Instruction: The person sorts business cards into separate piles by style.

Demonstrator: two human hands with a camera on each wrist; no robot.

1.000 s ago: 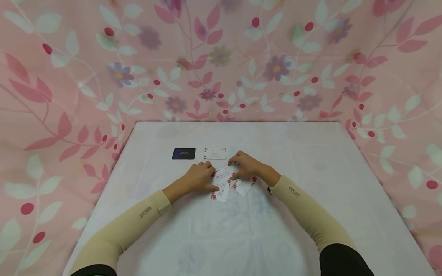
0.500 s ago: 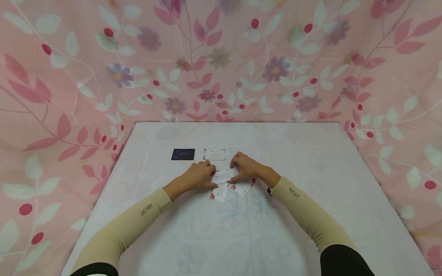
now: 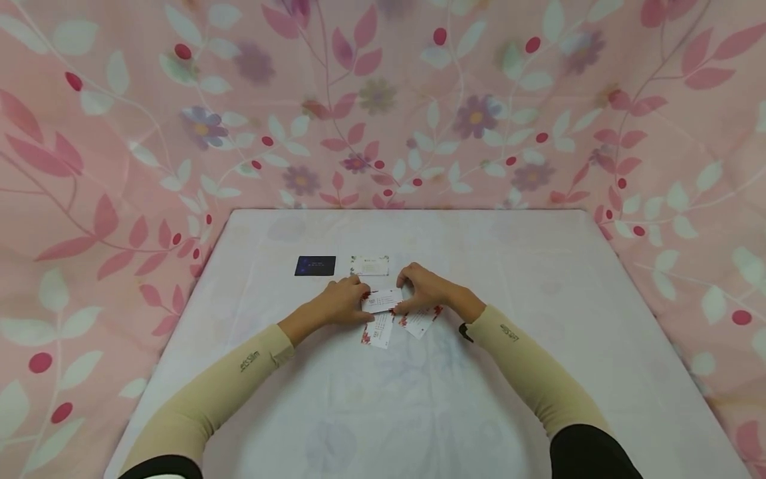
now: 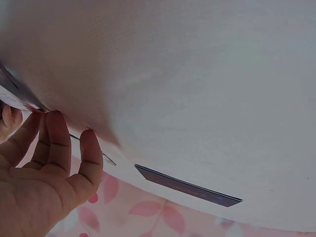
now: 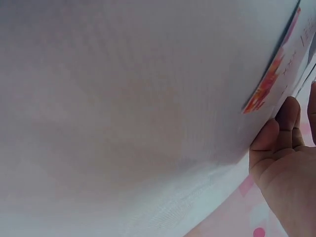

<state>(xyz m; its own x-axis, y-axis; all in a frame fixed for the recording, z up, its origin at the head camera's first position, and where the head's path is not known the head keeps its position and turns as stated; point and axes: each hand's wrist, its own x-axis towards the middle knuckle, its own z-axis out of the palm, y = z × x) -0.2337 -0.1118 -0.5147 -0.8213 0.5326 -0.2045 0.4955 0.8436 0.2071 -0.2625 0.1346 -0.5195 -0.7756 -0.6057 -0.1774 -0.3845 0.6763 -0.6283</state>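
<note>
On the white table [image 3: 538, 266] lie small white cards with red flower prints. My left hand [image 3: 342, 303] and right hand [image 3: 423, 291] pinch one such card [image 3: 383, 301] between them, each at one end, just above the table. Two more flowered cards lie below it: one [image 3: 378, 331] under the left hand's thumb side, another [image 3: 420, 322] partly under the right hand. The right wrist view shows a flowered card [image 5: 276, 74] at my right hand's fingers [image 5: 279, 131]. In the left wrist view my left hand's fingers [image 4: 59, 148] curl at a card edge.
A dark blue card [image 3: 315, 265] [image 4: 190, 186] and a pale card with a leafy border [image 3: 370, 265] lie side by side behind the hands. A pink flowered cloth [image 3: 120, 133] hangs around the table on three sides.
The card between the hands has turned from tilted to level and shifted slightly toward the far side. Both hands closed in on its ends.
</note>
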